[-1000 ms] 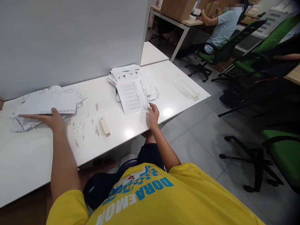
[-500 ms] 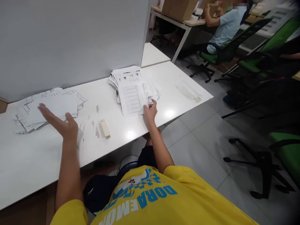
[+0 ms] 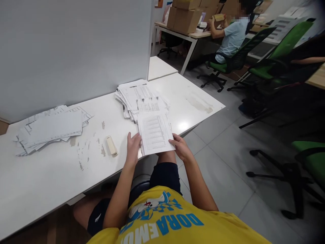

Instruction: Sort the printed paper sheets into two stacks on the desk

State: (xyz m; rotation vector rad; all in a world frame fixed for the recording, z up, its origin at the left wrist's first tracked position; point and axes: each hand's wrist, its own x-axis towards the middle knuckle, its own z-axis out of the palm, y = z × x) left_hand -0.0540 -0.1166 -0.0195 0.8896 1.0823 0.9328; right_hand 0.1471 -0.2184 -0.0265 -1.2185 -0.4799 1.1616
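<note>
A printed sheet with a table (image 3: 155, 132) hangs over the front edge of the white table (image 3: 50, 176). My right hand (image 3: 181, 149) grips its lower right corner. My left hand (image 3: 133, 146) holds its left edge, fingers closed on the paper. Just behind the sheet lies a messy stack of printed papers (image 3: 134, 96). A second, flatter pile of papers (image 3: 50, 127) lies far to the left, away from both hands. A small beige stapler-like object (image 3: 111, 145) rests on the table just left of my left hand.
A grey partition wall (image 3: 71, 44) stands behind the table. Green office chairs (image 3: 279, 51) and a chair base (image 3: 286, 176) fill the floor to the right. Another person (image 3: 230, 35) sits at a far desk with cardboard boxes (image 3: 185, 15).
My right hand has pulled the top sheet off the right stack toward the table edge. My left hand left the left pile and crossed over to hold the sheet's left edge.
</note>
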